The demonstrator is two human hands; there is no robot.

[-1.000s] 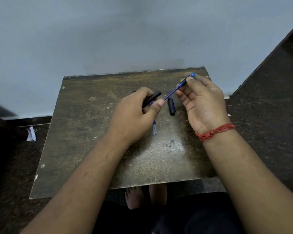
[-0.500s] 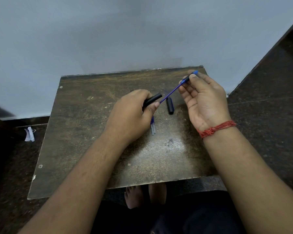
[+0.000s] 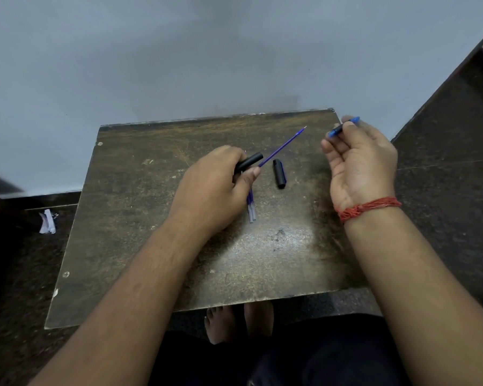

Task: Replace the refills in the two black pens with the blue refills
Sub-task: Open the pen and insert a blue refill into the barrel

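Worn wooden board (image 3: 140, 246) under both hands, set vs. a pale wall; dark floor either side.

L hand (image 3: 215, 188): closed fist round the black pen barrel (image 3: 250, 161), open end of barrel poking out past thumb + forefinger, aimed toward R hand. A blue refill (image 3: 283, 146) runs up and away from the L thumb, tip in free air between the two hands. Looks pinched at the thumb alongside the barrel rather than inside it — can't tell for sure.

R hand (image 3: 360, 162): half-curled, palm up, thumb + forefinger pinching a small blue-and-black nose piece (image 3: 343, 126) at the fingertips; other fingers loose. Red thread band (image 3: 370, 207) on that wrist.

Betw. hands, nearer L: black cap (image 3: 279, 174) flat on board, untouched. Just under L thumb, partly hidden by the hand: bundle of spare refills (image 3: 251, 207) lying on board, clear ends toward the person.

Step, as I read it: first pen opened, nose piece off, refill out or halfway. Second black pen not in sight.

Next calls for: free R fingers (park nose piece), settle which refill goes in, feed it straight down the barrel mouth, then screw the nose piece back. Thin, bendy rod — needs axial alignment, light pinch near the tip.
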